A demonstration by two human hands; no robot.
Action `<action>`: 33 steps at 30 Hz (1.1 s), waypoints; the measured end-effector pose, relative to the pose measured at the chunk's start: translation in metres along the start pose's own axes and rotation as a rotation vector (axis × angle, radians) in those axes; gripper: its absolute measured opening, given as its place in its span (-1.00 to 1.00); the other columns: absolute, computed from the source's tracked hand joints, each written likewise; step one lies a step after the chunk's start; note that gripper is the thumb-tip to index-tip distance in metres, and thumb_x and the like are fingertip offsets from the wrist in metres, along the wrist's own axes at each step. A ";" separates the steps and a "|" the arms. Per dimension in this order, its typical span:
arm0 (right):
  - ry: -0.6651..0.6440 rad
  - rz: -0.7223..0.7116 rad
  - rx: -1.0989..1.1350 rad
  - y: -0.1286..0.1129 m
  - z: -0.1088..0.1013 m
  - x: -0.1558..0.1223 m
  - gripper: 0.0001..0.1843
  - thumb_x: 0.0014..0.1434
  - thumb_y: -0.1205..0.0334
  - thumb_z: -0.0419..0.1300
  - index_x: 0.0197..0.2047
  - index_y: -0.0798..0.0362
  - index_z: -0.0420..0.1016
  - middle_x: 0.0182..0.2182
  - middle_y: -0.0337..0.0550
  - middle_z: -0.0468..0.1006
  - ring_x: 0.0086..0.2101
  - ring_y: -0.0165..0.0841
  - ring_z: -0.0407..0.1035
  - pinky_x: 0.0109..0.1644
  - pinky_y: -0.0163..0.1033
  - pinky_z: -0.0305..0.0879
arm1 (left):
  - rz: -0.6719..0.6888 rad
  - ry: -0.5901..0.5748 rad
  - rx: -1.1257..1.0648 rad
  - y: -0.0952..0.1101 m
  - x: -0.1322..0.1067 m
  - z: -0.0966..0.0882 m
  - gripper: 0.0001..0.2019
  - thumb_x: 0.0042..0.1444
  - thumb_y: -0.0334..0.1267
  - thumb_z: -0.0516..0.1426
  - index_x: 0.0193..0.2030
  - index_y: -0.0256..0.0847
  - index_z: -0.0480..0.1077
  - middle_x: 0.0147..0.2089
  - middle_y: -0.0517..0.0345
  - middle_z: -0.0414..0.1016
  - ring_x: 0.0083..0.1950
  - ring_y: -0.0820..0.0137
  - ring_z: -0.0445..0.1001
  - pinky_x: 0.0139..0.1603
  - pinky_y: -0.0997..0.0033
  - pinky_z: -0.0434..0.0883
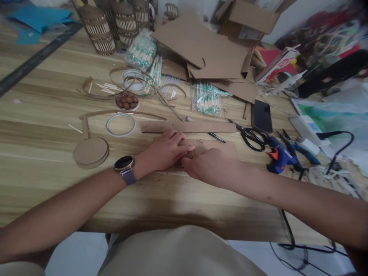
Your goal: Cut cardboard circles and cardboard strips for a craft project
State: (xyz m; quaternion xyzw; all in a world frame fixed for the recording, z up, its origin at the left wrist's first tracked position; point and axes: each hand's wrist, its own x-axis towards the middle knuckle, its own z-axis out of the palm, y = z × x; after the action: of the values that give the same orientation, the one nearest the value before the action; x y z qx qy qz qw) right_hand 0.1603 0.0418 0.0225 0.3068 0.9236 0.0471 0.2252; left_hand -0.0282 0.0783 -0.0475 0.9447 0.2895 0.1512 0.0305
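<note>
My left hand (169,149), a watch (124,164) on its wrist, lies with bent, closed fingers over a flat cardboard piece (227,148) on the table. My right hand (205,165) is closed in a fist against the left fingertips, above the same piece. Whatever the fingers hold between them is hidden. Just beyond them lies a long cardboard strip (189,127), with a black pen (217,137) at its near edge. Dark crumbs are scattered on the wood below the hands.
Left are cardboard discs (90,151), a tape roll (120,124) and brown balls (126,100). Right are scissors (253,138), a phone (261,115), a blue glue gun (280,155) and pliers (299,147). Cardboard sheets (209,50) and bagged sticks (207,99) lie behind.
</note>
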 end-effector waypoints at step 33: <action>-0.150 0.182 0.036 0.041 0.028 -0.071 -0.66 0.28 0.43 0.14 0.05 -0.06 0.56 -0.47 -0.20 0.64 -0.55 -0.35 0.44 -0.54 -0.24 -0.20 | 0.027 0.047 0.027 0.000 0.000 0.002 -0.64 0.46 -0.24 -0.05 0.21 -0.09 0.49 0.03 -0.10 0.36 0.01 0.15 0.27 0.08 0.10 0.39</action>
State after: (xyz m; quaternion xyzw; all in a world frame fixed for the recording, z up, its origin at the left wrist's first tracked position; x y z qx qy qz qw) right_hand 0.2458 0.0319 0.0341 0.3961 0.8731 0.0277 0.2828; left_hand -0.0275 0.0789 -0.0491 0.9450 0.2793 0.1700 0.0086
